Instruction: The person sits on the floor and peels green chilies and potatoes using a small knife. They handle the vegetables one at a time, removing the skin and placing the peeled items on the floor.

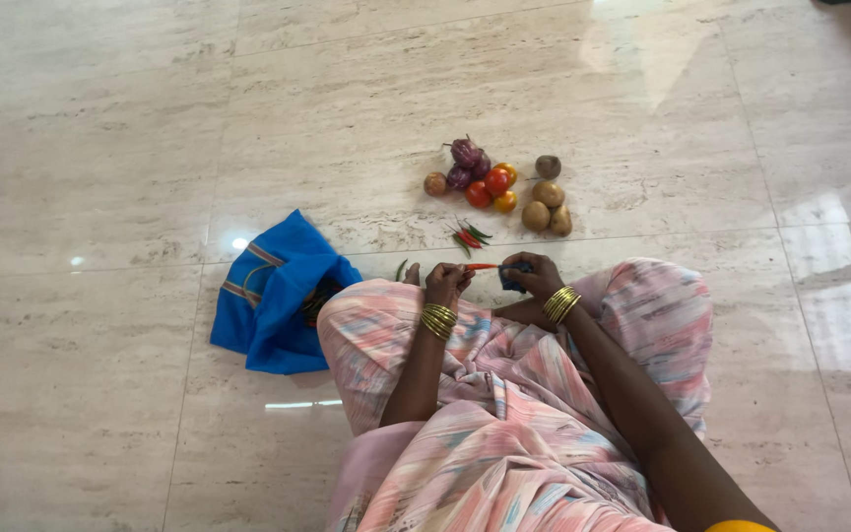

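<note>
Holding red chilli (482, 267) betw. both hands over knees: left hand (445, 284) pinching one end, right hand (534, 276) closed on dark small object, prob. knife, can't tell. Few chillies (469, 236) just ahead on floor (100, 148), tomatoes (492, 185), purple brinjals (465, 158), potatoes (547, 207) beyond, all whole, uncut. Blue bag (273, 296) at left, open.

We see one package only — a soft blue cloth bag (273, 296) with striped handles, slumped on the floor.
</note>
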